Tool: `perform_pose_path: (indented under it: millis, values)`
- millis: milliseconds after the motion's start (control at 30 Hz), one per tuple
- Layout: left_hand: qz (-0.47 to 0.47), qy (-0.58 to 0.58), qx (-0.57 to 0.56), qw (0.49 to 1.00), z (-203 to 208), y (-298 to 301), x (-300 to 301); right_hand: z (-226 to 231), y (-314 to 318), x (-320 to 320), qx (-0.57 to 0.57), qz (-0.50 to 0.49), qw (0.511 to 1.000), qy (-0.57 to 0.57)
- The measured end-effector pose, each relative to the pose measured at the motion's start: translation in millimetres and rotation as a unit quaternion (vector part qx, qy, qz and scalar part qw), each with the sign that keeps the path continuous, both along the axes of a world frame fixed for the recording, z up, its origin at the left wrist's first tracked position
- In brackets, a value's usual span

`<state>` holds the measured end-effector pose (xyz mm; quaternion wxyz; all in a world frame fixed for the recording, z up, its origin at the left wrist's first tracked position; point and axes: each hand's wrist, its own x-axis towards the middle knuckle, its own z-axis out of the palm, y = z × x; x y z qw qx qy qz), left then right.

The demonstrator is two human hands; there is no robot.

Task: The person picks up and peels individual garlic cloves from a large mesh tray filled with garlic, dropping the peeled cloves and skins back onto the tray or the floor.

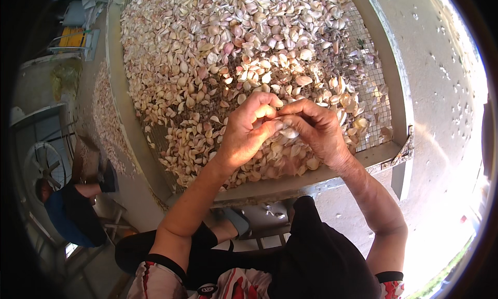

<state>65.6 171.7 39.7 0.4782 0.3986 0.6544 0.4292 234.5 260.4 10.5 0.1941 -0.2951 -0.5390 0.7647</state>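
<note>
My left hand (pixel 250 128) and my right hand (pixel 317 130) meet fingertip to fingertip above a wide tray of loose garlic cloves. Both are closed in a pinch. A pale garlic clove (pixel 289 133) shows just under the fingertips, at the right hand's thumb. The left thumb and forefinger press close beside it; whether they grip the same clove is hidden by the fingers. Below and around them lie the garlic cloves (pixel 192 65), whitish to pinkish, heaped thickest at the far side and the left.
The tray has a raised frame (pixel 386 39) and a wire-mesh bottom (pixel 374 99), bare along the right. More cloves (pixel 106 122) lie on the floor at the left. Another person (pixel 72 211) sits at the lower left near a wheel (pixel 46 161). Bits of peel dot the floor at right.
</note>
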Motion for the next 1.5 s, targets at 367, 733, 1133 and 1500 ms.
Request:
perform_pose_path:
  millis: [367, 733, 1133, 1500]
  values:
    - [0.104, -0.269, -0.015, 0.957, 9, -15, -5, -7, -20, -13, -0.328, -0.055, 0.933, 0.138]
    - [0.087, -0.212, 0.058, 0.972, -9, -26, -12, -9, -18, -13, -0.207, -0.057, 0.975, 0.057]
    - [-0.500, 0.020, -0.064, 0.863, -1, -88, 24, -9, 5, 39, -0.229, -0.080, 0.970, -0.027]
    - [-0.153, 0.141, 0.034, 0.978, -59, -12, -9, -22, -17, 54, -0.271, -0.090, 0.956, -0.061]
